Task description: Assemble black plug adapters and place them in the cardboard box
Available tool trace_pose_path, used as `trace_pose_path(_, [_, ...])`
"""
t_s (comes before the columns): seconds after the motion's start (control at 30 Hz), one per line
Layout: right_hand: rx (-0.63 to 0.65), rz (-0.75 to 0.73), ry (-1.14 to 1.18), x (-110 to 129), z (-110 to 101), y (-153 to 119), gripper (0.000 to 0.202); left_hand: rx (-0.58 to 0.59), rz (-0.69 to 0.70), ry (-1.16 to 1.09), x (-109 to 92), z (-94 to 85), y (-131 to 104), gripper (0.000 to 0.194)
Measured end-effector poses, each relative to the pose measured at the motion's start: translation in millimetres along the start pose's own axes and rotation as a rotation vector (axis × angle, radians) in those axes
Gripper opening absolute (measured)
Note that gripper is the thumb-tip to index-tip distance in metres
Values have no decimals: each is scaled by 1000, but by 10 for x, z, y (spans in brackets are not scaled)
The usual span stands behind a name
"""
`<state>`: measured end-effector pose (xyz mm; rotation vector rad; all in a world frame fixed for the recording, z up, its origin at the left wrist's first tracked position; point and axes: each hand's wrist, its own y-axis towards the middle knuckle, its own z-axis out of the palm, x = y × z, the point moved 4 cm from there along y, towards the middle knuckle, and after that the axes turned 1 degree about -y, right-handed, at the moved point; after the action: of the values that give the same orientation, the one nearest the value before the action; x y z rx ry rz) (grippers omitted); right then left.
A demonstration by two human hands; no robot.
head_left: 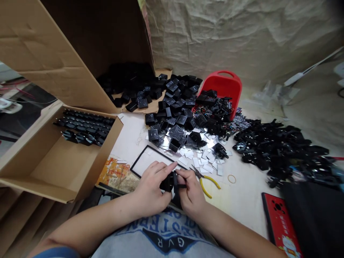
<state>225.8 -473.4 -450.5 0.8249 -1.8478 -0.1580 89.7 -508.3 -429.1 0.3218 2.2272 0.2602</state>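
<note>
Close to my body, at the front edge of the table, my left hand (154, 184) is closed around a black plastic housing (167, 182). Facing it, my right hand (192, 193) pinches a second black plastic part (176, 188), which meets the housing or sits very near it. My fingers cover much of both pieces, so I cannot tell whether they are joined. Yellow-handled pliers (210, 183) lie just right of my right hand. Beyond my hands is a black rectangular frame outline (139, 157) on the table.
An open cardboard box (67, 161) at left holds rows of black pieces (83, 125). Black square housings (177, 132) are heaped mid-table among small silvery plates (206, 166). A red scoop (233, 89) holds small parts. More black parts (285, 147) and a red phone-like object (282, 222) lie right.
</note>
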Motion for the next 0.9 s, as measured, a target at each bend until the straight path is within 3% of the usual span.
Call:
trace_pose_path(0.3, [84, -37, -65, 12, -17, 111, 36, -24, -62, -56, 47, -3, 31, 76])
trace_pose_path(0.63, [16, -241, -177, 102, -8, 55, 53, -71, 50, 56, -36, 24, 16, 75])
trace_pose_path(0.9, [-12, -196, -197, 50, 43, 4, 49, -54, 69, 157, -72, 42, 0, 75])
